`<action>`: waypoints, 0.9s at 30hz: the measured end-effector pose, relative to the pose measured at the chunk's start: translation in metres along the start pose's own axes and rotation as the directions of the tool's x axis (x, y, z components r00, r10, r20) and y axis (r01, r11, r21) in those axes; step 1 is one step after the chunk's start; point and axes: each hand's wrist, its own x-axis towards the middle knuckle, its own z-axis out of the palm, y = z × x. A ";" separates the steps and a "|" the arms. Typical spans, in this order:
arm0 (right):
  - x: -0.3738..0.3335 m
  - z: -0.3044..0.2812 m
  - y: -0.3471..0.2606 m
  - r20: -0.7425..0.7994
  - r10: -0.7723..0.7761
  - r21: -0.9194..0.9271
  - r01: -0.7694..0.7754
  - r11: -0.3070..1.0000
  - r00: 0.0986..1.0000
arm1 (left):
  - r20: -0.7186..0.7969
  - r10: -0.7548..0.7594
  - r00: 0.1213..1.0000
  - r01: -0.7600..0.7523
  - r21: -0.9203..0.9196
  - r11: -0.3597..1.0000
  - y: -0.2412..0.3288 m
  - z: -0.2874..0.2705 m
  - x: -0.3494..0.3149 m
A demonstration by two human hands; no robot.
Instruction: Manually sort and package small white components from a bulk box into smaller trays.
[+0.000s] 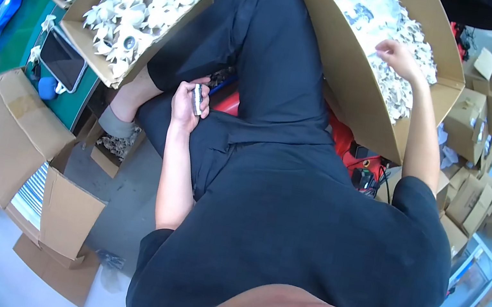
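My left hand (186,104) rests above my thigh, its fingers wrapped round a small white piece with dark edges (197,99); its kind is not clear. My right hand (399,59) reaches over a large cardboard box (323,43) at the upper right. Its fingers are bent together, and whatever they pinch is too small to make out. Inside that box lie many white plastic parts (392,93) and a clear plastic bag (356,3). At the upper left, a shallower cardboard box (89,59) holds white, petal-shaped plastic parts (132,17), some with dark round centres.
A phone or tablet (63,60) and a blue item (47,88) lie on a green table (24,38) at left. Below stands an opened carton (8,133) with striped contents. A small box of parts (110,153) sits on the floor. Stacked cartons (469,122) line the right.
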 end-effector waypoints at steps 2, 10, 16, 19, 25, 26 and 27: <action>-0.023 0.015 0.001 0.049 0.051 0.059 -0.054 0.997 0.997 | 0.007 -0.019 1.000 0.019 0.017 1.000 0.000 0.002 0.005; -0.020 0.032 -0.005 0.113 0.212 0.031 -0.217 0.976 0.971 | -0.016 -0.002 1.000 0.002 0.032 0.999 0.003 0.006 0.001; -0.014 0.033 0.001 0.024 0.007 0.109 -0.009 0.994 1.000 | -0.044 0.058 0.997 -0.060 -0.052 0.997 0.000 0.001 -0.005; -0.006 0.001 -0.007 0.142 0.050 0.076 -0.062 0.995 0.989 | -0.029 0.030 0.999 -0.030 0.015 0.999 0.004 0.003 -0.009; 0.051 -0.082 -0.069 -0.108 -0.188 0.216 0.208 0.954 0.976 | -0.023 0.065 0.998 -0.065 -0.009 0.998 0.006 -0.005 -0.013; 0.057 -0.092 -0.103 -0.189 -0.202 0.275 0.249 0.929 0.961 | -0.017 0.060 0.998 -0.060 -0.007 0.998 0.004 -0.004 -0.011; 0.072 -0.096 -0.130 -0.316 -0.323 0.201 0.395 0.896 0.892 | -0.014 0.056 0.998 -0.056 0.001 0.998 0.004 -0.003 -0.010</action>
